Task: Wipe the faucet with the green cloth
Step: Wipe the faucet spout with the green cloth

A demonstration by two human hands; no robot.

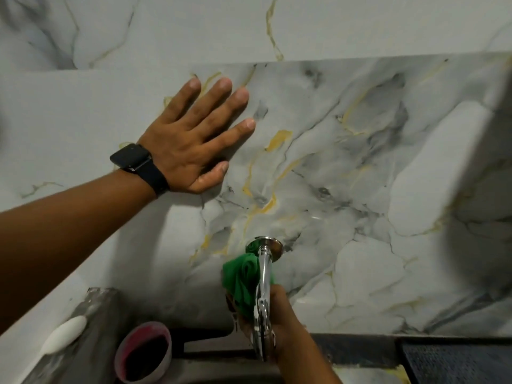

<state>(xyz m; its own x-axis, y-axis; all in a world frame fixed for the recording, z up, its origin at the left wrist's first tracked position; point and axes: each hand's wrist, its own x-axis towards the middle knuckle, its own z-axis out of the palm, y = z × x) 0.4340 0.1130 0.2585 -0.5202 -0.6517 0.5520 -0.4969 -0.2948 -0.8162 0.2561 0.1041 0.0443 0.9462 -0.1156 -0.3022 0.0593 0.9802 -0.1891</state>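
Observation:
A chrome faucet sticks out of the marble wall low in the middle, its round flange against the tiles. The green cloth is bunched against the left side and underside of the spout, close to the flange. My right hand comes up from below and grips the cloth around the spout; the spout hides part of the fingers. My left hand lies flat on the wall up and to the left, fingers spread, holding nothing. A black watch is on that wrist.
A pink cup with a dark inside stands at the lower left of the faucet. A white soap bar rests on a grey ledge further left. A dark counter edge runs along the lower right under the marble wall.

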